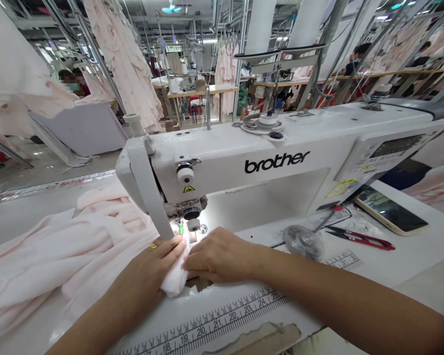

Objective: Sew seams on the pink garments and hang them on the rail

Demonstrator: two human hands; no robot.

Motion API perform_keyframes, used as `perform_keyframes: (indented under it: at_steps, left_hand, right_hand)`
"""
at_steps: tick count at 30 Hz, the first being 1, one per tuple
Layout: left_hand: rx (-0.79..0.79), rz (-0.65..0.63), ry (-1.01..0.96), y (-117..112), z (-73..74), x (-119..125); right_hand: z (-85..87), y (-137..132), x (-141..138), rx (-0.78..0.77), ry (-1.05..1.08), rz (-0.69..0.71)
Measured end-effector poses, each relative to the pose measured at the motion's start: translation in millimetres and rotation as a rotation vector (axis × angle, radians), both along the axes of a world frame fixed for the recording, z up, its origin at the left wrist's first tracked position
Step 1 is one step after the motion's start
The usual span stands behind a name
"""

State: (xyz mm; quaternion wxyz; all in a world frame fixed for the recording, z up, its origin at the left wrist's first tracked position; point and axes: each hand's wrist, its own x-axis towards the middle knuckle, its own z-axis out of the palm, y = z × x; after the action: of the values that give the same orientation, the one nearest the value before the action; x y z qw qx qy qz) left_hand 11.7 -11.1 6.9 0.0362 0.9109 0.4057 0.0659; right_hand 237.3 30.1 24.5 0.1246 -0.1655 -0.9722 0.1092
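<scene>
Pale pink fabric [175,280] lies folded under the needle area of a white sewing machine [222,153], where a light shines. My left hand [148,268], with a gold ring, rests on this fabric with its fingers stretched flat toward the needle. From the right, my right hand [218,256] pinches the fabric's edge with curled fingers, close to the left fingertips. The fingertips of the right hand are partly hidden. More of the pink garment [59,246] spreads in loose folds to the left. A green piece [181,228] shows beside the presser foot, whose detail is blurred by glare.
Red-handled thread snips [362,237], a phone [392,209] and a clear round bobbin holder [304,241] lie right of the machine. A printed ruler [222,320] runs along the table's front. Garments [122,59] hang behind; other people sit at distant workstations.
</scene>
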Motion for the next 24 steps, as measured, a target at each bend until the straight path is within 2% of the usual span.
perform_keyframes:
  at_steps: [10,16,24]
  left_hand:
    - [-0.049,-0.008,-0.108,6,1.0,-7]
    - [0.006,-0.076,-0.151,5,-1.9,-13]
    - [-0.082,0.000,-0.178,19,13.3,-13]
  right_hand:
    - [-13.2,-2,-2,0.009,0.047,-0.047]
    - [-11.0,-3,-3,0.002,0.006,-0.056]
    - [-8.3,-7,-7,-0.025,-0.041,-0.130]
